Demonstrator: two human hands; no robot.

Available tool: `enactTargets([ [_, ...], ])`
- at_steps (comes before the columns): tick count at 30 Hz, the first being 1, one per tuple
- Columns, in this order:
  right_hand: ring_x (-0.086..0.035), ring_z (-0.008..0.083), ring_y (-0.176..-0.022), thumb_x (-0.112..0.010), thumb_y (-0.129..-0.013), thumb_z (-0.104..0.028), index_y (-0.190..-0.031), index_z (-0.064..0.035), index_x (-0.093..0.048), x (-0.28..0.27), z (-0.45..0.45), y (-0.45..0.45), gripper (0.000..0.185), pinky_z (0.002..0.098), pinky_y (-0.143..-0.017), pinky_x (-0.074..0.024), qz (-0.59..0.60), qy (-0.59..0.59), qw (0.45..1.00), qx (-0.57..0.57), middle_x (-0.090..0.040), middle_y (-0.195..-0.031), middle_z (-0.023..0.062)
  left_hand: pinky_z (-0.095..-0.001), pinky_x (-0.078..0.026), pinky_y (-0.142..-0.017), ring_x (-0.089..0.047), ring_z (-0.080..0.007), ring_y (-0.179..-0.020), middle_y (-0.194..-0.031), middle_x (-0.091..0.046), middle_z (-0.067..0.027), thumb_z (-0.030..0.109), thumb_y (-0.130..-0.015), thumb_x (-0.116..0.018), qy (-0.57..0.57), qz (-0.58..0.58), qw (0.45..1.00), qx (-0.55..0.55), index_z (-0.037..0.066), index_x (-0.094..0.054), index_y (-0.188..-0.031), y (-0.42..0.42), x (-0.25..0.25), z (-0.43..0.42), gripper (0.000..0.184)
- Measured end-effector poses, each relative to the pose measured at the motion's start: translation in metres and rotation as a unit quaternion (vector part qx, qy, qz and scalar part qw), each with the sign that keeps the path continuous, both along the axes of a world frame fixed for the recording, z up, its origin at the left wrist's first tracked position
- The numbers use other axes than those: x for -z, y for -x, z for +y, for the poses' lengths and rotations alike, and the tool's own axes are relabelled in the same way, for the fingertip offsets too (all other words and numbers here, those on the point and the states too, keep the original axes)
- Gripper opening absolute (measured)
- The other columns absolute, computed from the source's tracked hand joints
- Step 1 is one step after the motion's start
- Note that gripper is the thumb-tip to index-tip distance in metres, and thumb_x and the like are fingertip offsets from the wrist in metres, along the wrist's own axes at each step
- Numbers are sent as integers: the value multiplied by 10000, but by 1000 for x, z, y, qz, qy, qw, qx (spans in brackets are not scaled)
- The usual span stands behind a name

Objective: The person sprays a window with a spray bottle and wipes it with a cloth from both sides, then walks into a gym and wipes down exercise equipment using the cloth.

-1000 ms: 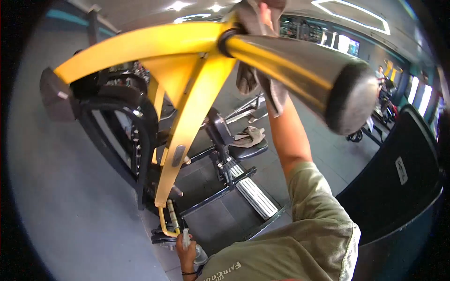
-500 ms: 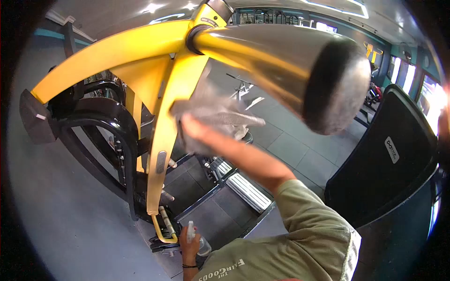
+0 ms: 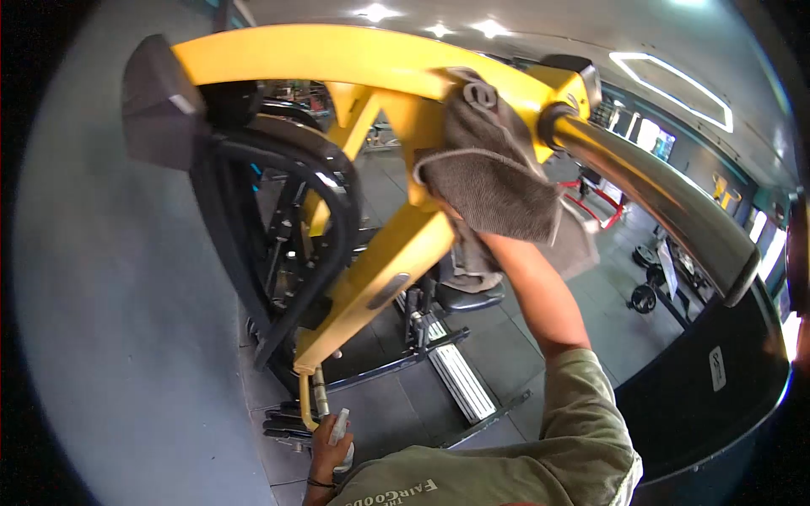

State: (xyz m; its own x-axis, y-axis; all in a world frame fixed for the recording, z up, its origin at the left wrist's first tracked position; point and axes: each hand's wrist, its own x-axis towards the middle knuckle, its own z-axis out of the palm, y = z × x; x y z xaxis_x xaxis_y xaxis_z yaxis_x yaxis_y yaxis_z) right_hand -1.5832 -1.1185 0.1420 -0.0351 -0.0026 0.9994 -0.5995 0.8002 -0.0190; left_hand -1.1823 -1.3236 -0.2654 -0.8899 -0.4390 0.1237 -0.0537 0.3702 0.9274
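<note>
A grey-brown cloth (image 3: 498, 185) is bunched against the yellow frame (image 3: 312, 57) of a gym machine, near the joint of its upper beam and slanted post. My right hand (image 3: 454, 212) holds this cloth, which hides most of the fingers. Low in the view, my left hand (image 3: 327, 447) is wrapped round a clear spray bottle (image 3: 344, 455) with a white nozzle, beside the bent yellow rod at the foot of the post. A thick grey cylinder (image 3: 675, 202) juts from the frame toward the right.
Black curved tubing (image 3: 337, 211) stands on the left next to a grey wall (image 3: 110, 295). A black padded panel (image 3: 700, 396) is at the lower right. Behind are a small black seat (image 3: 472, 299), a ribbed metal footplate (image 3: 462, 384) and dark weight plates (image 3: 644, 298).
My right hand has moved the cloth from the slanted post up to the frame's joint. The view has shifted, so the machine sits further right. My left hand still holds the bottle.
</note>
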Motion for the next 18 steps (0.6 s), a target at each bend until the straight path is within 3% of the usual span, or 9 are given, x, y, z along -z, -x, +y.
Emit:
enactTargets([
  [1, -469, 445, -1289, -657, -866, -225, -1467, -97, -452, -6, -2, -4, 648, 547, -1048, -405, 11, 3, 1000, 7, -472, -1400, 252, -384, -523, -708, -668, -289, -789, -893, -652, -104, 133, -744, -702, -4, 15, 1000, 5, 52, -623, -966, -3, -1, -9, 249],
  [3, -473, 444, -1286, -662, -865, -227, -1475, -100, -447, -19, -14, -17, 659, 543, -1045, -411, 41, 4, 999, 17, -474, -1397, 253, -344, -522, -760, -657, -189, -848, -943, -668, -66, 134, -749, -709, -39, -18, 999, 4, 59, -645, -1079, -14, 7, -29, 344],
  [5, -477, 443, -1282, -668, -865, -228, -1483, -103, -442, -37, -35, -40, 670, 538, -1041, -417, 54, -12, 997, 56, -476, -1394, 254, -347, -519, -748, -655, -194, -840, -929, -668, -71, 140, -750, -710, -61, 12, 998, 2, 60, -651, -1065, -19, -5, -39, 331],
  [6, -464, 444, -1293, -649, -859, -231, -1489, -132, -450, -49, -45, -59, 668, 557, -1052, -401, -10, -49, 983, 175, -459, -1415, 254, -348, -518, -742, -654, -197, -836, -921, -668, -73, 143, -750, -710, -70, 20, 997, 3, 61, -654, -1059, -28, -11, -44, 324],
  [9, -514, 430, -1231, -545, -893, -206, -1475, -166, -471, -62, -79, -69, 588, 517, -987, -458, 131, -112, 971, 167, -538, -1312, 239, -367, -506, -712, -646, -228, -783, -880, -650, -92, 123, -736, -688, -16, 10, 1000, -23, 67, -654, -1026, -45, -6, -60, 297],
  [12, -553, 413, -1189, -549, -881, -189, -1432, -152, -504, -94, -115, -78, 554, 485, -956, -480, 116, -161, 975, 101, -585, -1232, 216, -389, -512, -723, -652, -272, -788, -877, -647, -109, 119, -735, -690, 4, 13, 999, -35, 74, -649, -1003, -53, 1, -73, 275],
  [13, -575, 407, -1161, -545, -887, -194, -1388, -117, -521, -107, -128, -95, 508, 474, -958, -480, 63, -203, 968, 134, -599, -1196, 207, -398, -515, -730, -655, -291, -793, -879, -647, -117, 119, -735, -694, 0, 8, 999, -39, 76, -648, -993, -58, 2, -77, 265],
  [18, -577, 414, -1163, -623, -857, -293, -1377, -67, -470, -141, -205, -111, 587, 498, -997, -464, 91, -253, 961, 65, -595, -1199, 211, -399, -516, -728, -659, -311, -800, -880, -647, -131, 108, -723, -695, -47, -4, 998, -48, 72, -646, -956, -74, -7, -87, 241],
])
